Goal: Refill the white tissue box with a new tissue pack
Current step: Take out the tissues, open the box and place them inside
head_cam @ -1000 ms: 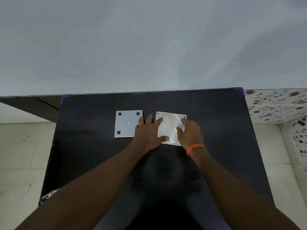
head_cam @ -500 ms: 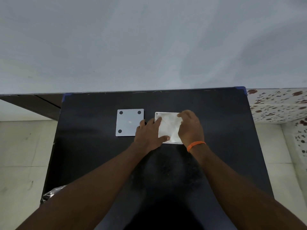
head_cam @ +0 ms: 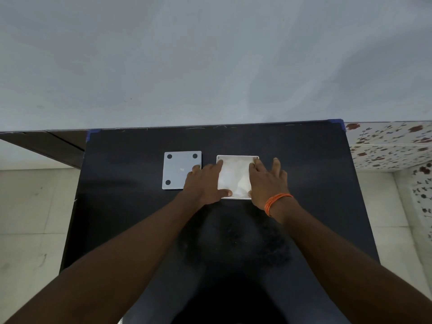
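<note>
The white tissue box (head_cam: 237, 157) lies open side up on the black table (head_cam: 308, 164), with the shiny tissue pack (head_cam: 235, 177) filling it. My left hand (head_cam: 203, 181) lies over the box's left side, index finger at the far left corner and thumb on the near rim. My right hand (head_cam: 267, 183) spans the right side, index finger at the far right corner, thumb at the near right corner, other fingers spread past the box. The box's grey bottom panel (head_cam: 178, 170), with black round feet, lies flat just left of the box.
The table's far edge meets a pale wall (head_cam: 210, 66). A flower-patterned tile surface (head_cam: 388, 143) stands to the right, a dark counter (head_cam: 46, 146) to the left. Light floor tiles show on both sides. An orange band (head_cam: 277, 202) circles my right wrist.
My right hand has slid from the top of the tissue pack to the box's right edge, baring more of the pack. My left hand has stayed on the left side.
</note>
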